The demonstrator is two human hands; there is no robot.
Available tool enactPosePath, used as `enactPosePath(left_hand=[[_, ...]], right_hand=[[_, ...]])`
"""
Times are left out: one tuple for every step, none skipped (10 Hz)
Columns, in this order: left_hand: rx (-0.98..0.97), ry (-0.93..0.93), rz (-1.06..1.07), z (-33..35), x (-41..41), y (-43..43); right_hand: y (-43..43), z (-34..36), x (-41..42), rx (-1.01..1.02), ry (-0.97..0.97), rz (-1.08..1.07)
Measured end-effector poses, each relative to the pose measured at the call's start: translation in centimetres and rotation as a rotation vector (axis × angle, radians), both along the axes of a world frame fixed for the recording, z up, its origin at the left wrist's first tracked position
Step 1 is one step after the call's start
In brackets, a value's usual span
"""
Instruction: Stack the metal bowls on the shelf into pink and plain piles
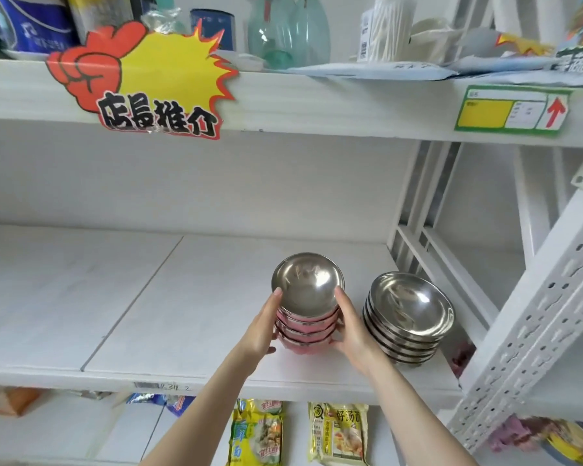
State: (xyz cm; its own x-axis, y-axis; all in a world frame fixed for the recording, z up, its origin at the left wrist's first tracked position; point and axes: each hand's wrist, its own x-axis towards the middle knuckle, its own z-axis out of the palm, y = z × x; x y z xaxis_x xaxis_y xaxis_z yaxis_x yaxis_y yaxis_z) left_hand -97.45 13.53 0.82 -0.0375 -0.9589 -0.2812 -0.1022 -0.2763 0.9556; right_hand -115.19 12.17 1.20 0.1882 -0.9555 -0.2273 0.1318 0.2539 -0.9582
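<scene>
A: We have both hands on the pile of pink-sided metal bowls (306, 326), which sits on the white middle shelf (132, 297), toward the right half of the board.

B: Yes. Our left hand (262, 326) presses flat against the pile's left side, fingers pointing up to the rim of the top bowl. Our right hand (350, 326) does the same on the right side, with the thumb low near the base. So the pile is clamped between our 2 palms.

A: The top bowl tilts a little toward us, and we see its shiny steel inside. We count about 4 pink rims under it.

B: Just beside it, to the right, stands the pile of plain silver metal bowls (408, 317). The 2 piles are close but apart; our right hand lies between them.

A: Above, a yellow and red starburst sign (155, 82) hangs from the edge of the upper shelf (317, 102), and a green-framed price label (512, 109) is stuck farther right.

B: Below the middle shelf we see 2 yellow food packets (258, 432).
</scene>
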Motion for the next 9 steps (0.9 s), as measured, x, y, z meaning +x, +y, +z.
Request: enactPosePath(left_hand=[[0.033, -0.023, 0.003, -0.7, -0.4, -0.8], [0.041, -0.032, 0.004, -1.2, -0.3, -1.5], [0.053, -0.05, -0.008, -1.2, -0.1, -2.0], [0.065, -0.047, -0.014, -1.4, 0.1, -2.0], [-0.011, -0.031, -0.022, -1.2, 0.2, -1.8], [-0.214, -0.145, 0.002, -0.7, 0.3, -1.7], [-0.348, -0.604, 0.054, -0.1, 0.2, -1.4], [-0.437, -1.114, 0.105, 0.9, 0.1, -0.3], [-0.545, -1.422, 0.17, 1.0, 0.1, 1.2]], right_hand=[[-1.0, -0.8, -0.5, 0.031, -0.022, 0.004], [-1.5, -1.3, -0.5, 0.023, -0.037, 0.014], [-2.0, -1.7, -0.6, 0.014, -0.06, 0.014], [-2.1, -1.9, -0.4, -0.04, 0.007, -0.026], [-2.0, -1.7, -0.3, -0.097, 0.098, -0.084], [-1.9, -1.4, -0.3, -0.183, 0.228, -0.155], [-1.1, -1.0, -0.4, -0.281, 0.427, -0.183], [0.0, -0.9, -0.6, -0.364, 0.702, -0.156], [1.6, -1.1, -0.9, -0.569, 1.048, -0.222]])
